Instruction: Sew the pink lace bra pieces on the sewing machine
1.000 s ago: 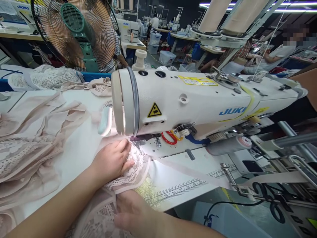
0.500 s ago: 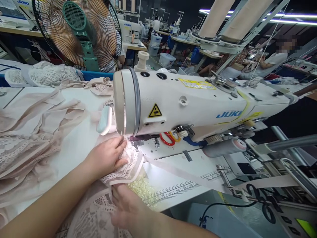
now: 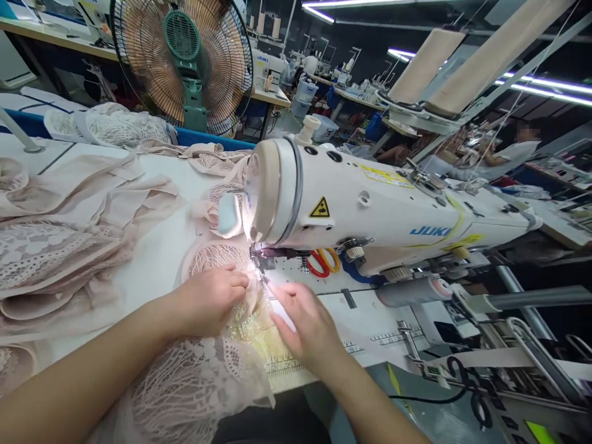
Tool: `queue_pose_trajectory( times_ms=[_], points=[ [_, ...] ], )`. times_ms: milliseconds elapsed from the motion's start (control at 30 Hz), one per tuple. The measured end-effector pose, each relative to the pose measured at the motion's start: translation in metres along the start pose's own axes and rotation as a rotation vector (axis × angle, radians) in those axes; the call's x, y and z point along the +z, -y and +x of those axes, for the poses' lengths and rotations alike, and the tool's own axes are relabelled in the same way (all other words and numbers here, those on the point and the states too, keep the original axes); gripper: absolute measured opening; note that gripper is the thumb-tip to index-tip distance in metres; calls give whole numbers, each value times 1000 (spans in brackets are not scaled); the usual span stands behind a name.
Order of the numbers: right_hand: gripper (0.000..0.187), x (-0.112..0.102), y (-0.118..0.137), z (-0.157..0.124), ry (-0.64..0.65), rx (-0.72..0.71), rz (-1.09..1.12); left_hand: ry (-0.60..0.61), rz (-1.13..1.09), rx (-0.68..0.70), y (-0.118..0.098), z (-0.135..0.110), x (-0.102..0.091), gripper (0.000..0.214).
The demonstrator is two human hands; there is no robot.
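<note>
My left hand (image 3: 213, 299) has bent fingers pressing on a pale pink lace garment piece (image 3: 178, 385), just left of the needle area. The piece spreads under the sewing machine (image 3: 356, 216) head and hangs toward the table's front edge. My right hand (image 3: 309, 327) reaches in from the right, thumb and forefinger apart, its forefinger tip beside the lit presser foot (image 3: 259, 262). A slim metal part shows at that fingertip; I cannot tell whether it belongs to the machine. The other right fingers are partly hidden. A pale fabric strip (image 3: 490, 359) runs in from the right.
Pink fabric pieces (image 3: 60, 259) lie heaped on the left. Red-handled scissors (image 3: 318, 264) lie behind the needle area. A grey thread cone (image 3: 416, 290) rests below the machine arm. A large fan (image 3: 182, 61) stands behind; a person (image 3: 515, 151) sits far right.
My right hand has come out from beneath the lace and moved up and right to the presser foot. My left hand stays on the lace, slightly lower. The whole view has shifted.
</note>
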State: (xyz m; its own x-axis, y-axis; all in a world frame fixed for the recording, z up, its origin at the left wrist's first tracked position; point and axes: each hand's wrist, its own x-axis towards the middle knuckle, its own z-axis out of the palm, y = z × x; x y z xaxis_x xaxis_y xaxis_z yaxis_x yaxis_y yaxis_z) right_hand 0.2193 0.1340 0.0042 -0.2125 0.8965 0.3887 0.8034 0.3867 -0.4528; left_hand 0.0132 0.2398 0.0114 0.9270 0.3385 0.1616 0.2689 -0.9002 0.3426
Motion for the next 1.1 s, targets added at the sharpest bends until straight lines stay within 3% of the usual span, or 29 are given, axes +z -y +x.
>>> queue_pose_trajectory(
  times_ms=[67,133,267,367,567,767,900,1100],
  points=[
    [44,2,-16,11,-30,-86,-252,-40,-23,0,-8,1,2,17],
    [45,6,-24,25,15,-137,-343,-60,-7,19,-10,2,3,11],
    [23,12,-29,43,93,-231,-310,-43,78,31,-5,0,5,17],
    [21,16,-29,35,63,-296,-224,-41,169,34,-2,-1,8,5],
    [19,29,-19,6,-89,-244,-139,-68,304,66,-1,2,16,24],
    [17,34,-13,3,-106,-220,-202,-90,179,144,-8,-1,15,20],
    [15,34,-14,2,-104,-212,-209,-78,107,113,-12,0,12,15],
    [19,33,-13,4,-47,-176,-249,-121,216,118,-2,4,15,15]
  ],
)
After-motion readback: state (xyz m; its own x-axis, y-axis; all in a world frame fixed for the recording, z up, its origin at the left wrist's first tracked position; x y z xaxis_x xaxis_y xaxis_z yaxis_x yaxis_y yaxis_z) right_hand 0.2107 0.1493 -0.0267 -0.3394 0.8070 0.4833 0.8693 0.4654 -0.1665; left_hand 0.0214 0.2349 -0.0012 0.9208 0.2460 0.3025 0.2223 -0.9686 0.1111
